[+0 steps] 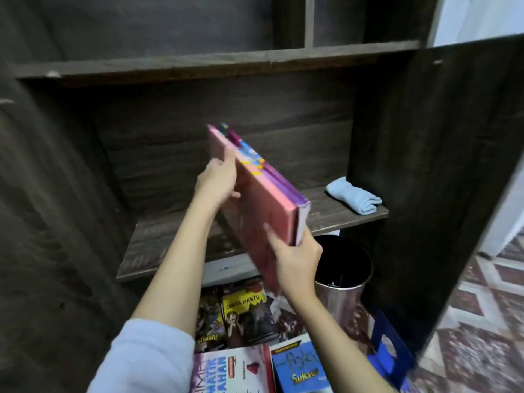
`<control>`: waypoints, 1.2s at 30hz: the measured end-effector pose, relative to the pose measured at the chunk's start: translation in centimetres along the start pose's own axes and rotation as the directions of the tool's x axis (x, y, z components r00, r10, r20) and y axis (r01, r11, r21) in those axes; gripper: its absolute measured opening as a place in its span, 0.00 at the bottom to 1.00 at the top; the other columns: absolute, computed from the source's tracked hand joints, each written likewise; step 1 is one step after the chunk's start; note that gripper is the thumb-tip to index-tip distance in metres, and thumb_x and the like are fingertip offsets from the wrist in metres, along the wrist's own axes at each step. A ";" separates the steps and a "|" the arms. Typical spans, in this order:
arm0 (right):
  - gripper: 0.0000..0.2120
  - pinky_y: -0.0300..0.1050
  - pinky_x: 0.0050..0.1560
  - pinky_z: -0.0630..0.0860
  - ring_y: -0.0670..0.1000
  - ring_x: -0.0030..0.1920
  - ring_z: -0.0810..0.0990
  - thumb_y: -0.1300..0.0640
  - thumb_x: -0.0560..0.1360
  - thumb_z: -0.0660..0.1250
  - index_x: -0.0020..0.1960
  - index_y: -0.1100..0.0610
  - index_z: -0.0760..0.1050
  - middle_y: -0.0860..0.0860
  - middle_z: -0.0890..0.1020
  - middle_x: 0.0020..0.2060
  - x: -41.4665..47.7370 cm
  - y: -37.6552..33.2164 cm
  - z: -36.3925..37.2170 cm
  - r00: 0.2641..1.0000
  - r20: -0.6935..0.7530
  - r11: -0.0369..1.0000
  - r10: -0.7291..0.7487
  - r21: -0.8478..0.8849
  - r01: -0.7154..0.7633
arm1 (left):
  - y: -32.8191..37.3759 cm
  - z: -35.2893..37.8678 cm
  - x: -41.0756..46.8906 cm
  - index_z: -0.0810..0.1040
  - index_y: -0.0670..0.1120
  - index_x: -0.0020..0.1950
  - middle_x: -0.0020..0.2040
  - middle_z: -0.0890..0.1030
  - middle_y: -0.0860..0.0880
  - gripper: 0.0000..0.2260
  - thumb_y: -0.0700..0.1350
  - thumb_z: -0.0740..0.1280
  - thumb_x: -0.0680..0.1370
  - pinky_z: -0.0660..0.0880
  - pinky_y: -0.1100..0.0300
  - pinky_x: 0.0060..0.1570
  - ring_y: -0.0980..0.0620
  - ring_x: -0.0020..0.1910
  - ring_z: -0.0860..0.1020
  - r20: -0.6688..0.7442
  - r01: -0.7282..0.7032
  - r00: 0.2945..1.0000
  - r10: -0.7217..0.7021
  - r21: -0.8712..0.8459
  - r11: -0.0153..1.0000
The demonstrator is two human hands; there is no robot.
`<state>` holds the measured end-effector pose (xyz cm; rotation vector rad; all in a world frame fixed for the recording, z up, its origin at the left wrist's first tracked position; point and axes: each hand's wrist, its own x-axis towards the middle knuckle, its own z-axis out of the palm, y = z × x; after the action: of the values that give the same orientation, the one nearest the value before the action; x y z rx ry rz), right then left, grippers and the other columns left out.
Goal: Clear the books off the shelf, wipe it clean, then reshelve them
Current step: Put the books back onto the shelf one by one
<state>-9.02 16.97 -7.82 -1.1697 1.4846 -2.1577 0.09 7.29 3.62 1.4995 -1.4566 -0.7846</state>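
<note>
A small stack of books point(263, 199), a pink one against a purple one, hangs tilted in the air above the middle of the dark wooden shelf point(175, 239), its top leaning left and away. The left grip point(218, 180) holds the stack high on its left face, one finger laid along the pink cover. The right grip point(295, 256) clasps the near lower corner, thumb on the pink cover and fingers under the spines. At the right end of the shelf, well apart from the stack, lies a folded blue cloth point(353, 198). Below the shelf stands a metal bin point(346, 268), and left of it more books on the floor point(243, 316) lie flat.
</note>
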 end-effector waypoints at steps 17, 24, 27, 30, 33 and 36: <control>0.10 0.49 0.31 0.75 0.54 0.31 0.77 0.69 0.67 0.72 0.40 0.60 0.72 0.58 0.79 0.40 1.7 5.4 1.5 0.359 -0.049 0.282 0.932 0.721 -0.633 | -15.9 5.8 -3.9 0.58 0.40 0.72 0.68 0.70 0.37 0.24 0.49 0.60 0.81 0.70 0.47 0.61 0.38 0.64 0.71 0.107 0.435 0.898 -0.427 -0.069 0.898; 0.12 0.55 0.40 0.76 0.54 0.32 0.78 0.68 0.68 0.72 0.48 0.60 0.73 0.57 0.79 0.39 1.2 6.3 2.6 0.340 -0.011 0.239 0.940 0.732 -0.638 | -17.6 6.5 -4.1 0.68 0.48 0.65 0.59 0.77 0.44 0.12 0.42 0.57 0.82 0.79 0.47 0.46 0.43 0.55 0.77 0.203 0.426 0.902 -0.381 -0.273 0.863; 0.14 0.56 0.41 0.77 0.56 0.36 0.79 0.67 0.68 0.72 0.50 0.60 0.71 0.60 0.80 0.46 1.2 6.5 2.4 0.341 -0.002 0.246 0.940 0.696 -0.674 | -18.5 7.1 -3.5 0.70 0.44 0.67 0.62 0.77 0.42 0.15 0.38 0.57 0.80 0.70 0.43 0.63 0.42 0.60 0.75 0.163 0.366 0.929 -0.332 -0.267 0.891; 0.29 0.55 0.44 0.77 0.58 0.44 0.78 0.63 0.68 0.75 0.62 0.60 0.63 0.59 0.75 0.50 1.4 6.7 1.6 0.333 -0.047 0.293 0.942 0.600 -0.745 | -19.1 7.2 -3.4 0.68 0.44 0.69 0.64 0.76 0.42 0.17 0.39 0.57 0.80 0.69 0.43 0.65 0.42 0.62 0.74 0.167 0.370 0.928 -0.334 -0.280 0.886; 0.45 0.58 0.51 0.77 0.59 0.49 0.77 0.60 0.62 0.80 0.68 0.59 0.54 0.57 0.70 0.51 1.5 6.9 0.9 0.324 -0.113 0.336 0.939 0.496 -0.800 | -18.9 6.9 -3.8 0.68 0.45 0.69 0.63 0.77 0.43 0.16 0.40 0.58 0.81 0.68 0.42 0.65 0.42 0.61 0.75 0.177 0.398 0.916 -0.360 -0.297 0.868; 0.50 0.52 0.59 0.72 0.61 0.57 0.75 0.60 0.60 0.81 0.71 0.55 0.51 0.61 0.67 0.65 2.2 7.5 -0.1 0.447 -0.253 0.512 0.858 0.351 -0.784 | -18.9 6.9 -3.9 0.69 0.44 0.67 0.61 0.77 0.42 0.15 0.39 0.58 0.81 0.70 0.43 0.63 0.42 0.59 0.76 0.186 0.422 0.906 -0.380 -0.338 0.841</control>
<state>-12.05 12.41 -13.40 0.1771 1.4823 -1.7442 1.64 8.64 -16.76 1.4939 -0.9952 -1.3402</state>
